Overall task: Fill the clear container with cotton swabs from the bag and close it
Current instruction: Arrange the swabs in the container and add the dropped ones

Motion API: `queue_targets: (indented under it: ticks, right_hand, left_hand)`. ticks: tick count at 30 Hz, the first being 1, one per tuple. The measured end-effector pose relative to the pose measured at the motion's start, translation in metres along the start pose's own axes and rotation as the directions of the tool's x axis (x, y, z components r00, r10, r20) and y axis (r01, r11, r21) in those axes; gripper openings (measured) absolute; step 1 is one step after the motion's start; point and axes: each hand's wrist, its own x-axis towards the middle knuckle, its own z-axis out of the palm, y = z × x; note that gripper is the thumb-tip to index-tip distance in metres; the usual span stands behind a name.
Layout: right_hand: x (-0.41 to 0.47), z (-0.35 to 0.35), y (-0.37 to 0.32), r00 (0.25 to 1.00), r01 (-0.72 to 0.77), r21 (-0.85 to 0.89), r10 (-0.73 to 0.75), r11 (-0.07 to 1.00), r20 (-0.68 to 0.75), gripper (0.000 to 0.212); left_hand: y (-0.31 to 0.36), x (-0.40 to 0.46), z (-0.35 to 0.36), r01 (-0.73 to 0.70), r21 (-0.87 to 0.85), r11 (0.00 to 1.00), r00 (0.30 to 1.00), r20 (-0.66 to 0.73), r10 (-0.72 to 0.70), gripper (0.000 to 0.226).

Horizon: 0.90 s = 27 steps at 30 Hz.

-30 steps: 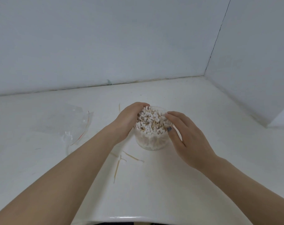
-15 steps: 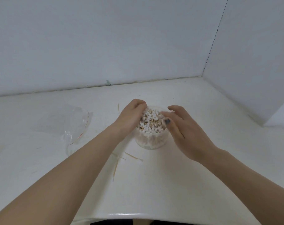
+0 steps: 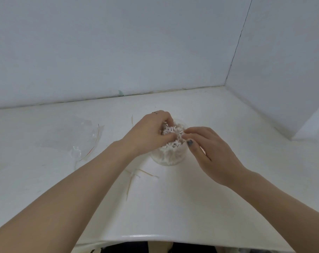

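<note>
tabletop (image 3: pixel 191 207) near edge bare | loose swabs (image 3: pixel 136 175) just in front of clear container (image 3: pixel 168 157) | container upright, packed with cotton swabs (image 3: pixel 173 133) | left hand (image 3: pixel 151 133) and right hand (image 3: pixel 208 148): grip curled into swab tops, pinch probably, blurred | advice: tamp heads level below rim before lidding | bag (image 3: pixel 82 141) left of container, lid unseen

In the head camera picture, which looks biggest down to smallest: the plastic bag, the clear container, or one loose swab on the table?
1. Plastic bag, flattened and widest.
2. Clear container, partly hidden by both hands.
3. Loose swab, a thin stick.
</note>
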Motion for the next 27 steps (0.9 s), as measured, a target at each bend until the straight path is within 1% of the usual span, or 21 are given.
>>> queue_targets:
  ticks: [2,4,5,8,9,11,13,15,16,18,20,23,27]
  right_hand:
    - [0.002,0.0,-0.001,0.999,0.033,-0.001,-0.033,0.999,-0.007,0.039]
    - [0.005,0.0,-0.001,0.998,0.061,-0.007,-0.061,0.998,-0.006,0.038]
    - [0.005,0.0,-0.001,0.998,0.069,-0.015,-0.069,0.998,0.004,0.038]
    - [0.006,0.0,-0.001,0.996,0.077,-0.063,-0.074,0.995,0.045,0.042]
    - [0.007,0.0,-0.002,0.995,0.086,-0.086,-0.082,0.993,0.056,0.043]
    - [0.009,-0.001,-0.002,0.993,0.095,-0.115,-0.086,0.989,0.081,0.044]
    - [0.009,-0.003,-0.004,0.994,0.067,-0.074,-0.06,0.995,0.092,0.044]
    - [0.008,-0.006,-0.006,0.999,0.015,0.022,-0.016,1.0,0.047,0.042]
    - [0.007,-0.007,-0.006,1.0,0.006,0.05,-0.007,0.999,0.012,0.04]
    - [0.005,-0.008,-0.006,1.0,0.015,0.042,-0.014,0.999,-0.015,0.039]
    - [0.005,-0.006,-0.005,1.0,0.02,0.026,-0.02,0.999,0.023,0.042]
    - [0.005,-0.002,-0.003,0.996,0.023,0.022,-0.025,0.999,0.084,0.044]
    - [0.01,-0.003,-0.004,0.997,0.004,0.034,-0.006,0.999,0.072,0.046]
  left_hand:
    - [0.0,0.002,-0.002,-0.015,0.023,1.0,1.0,-0.009,0.015,0.013]
    - [0.0,0.006,-0.003,-0.02,0.027,0.999,1.0,-0.013,0.021,0.012]
    - [0.001,0.008,-0.002,-0.007,-0.003,1.0,1.0,-0.021,0.007,0.013]
    - [0.003,0.011,0.004,0.12,-0.188,0.975,0.989,-0.058,-0.133,0.009]
    - [0.003,0.012,0.006,0.159,-0.231,0.96,0.981,-0.068,-0.179,0.008]
    - [0.004,0.016,0.01,0.184,-0.275,0.944,0.971,-0.098,-0.217,0.008]
    - [0.007,0.018,0.013,0.187,-0.277,0.942,0.962,-0.144,-0.233,0.008]
    - [0.008,0.019,0.015,0.203,-0.304,0.931,0.952,-0.159,-0.26,0.013]
    - [0.008,0.02,0.015,0.214,-0.324,0.922,0.95,-0.152,-0.274,0.019]
    - [0.007,0.021,0.014,0.222,-0.361,0.906,0.949,-0.133,-0.286,0.024]
    - [0.005,0.022,0.013,0.234,-0.354,0.905,0.95,-0.115,-0.291,0.027]
    - [0.001,0.023,0.013,0.293,-0.288,0.912,0.942,-0.073,-0.326,0.035]
    - [0.001,0.026,0.01,0.37,-0.43,0.824,0.914,0.008,-0.406,0.037]
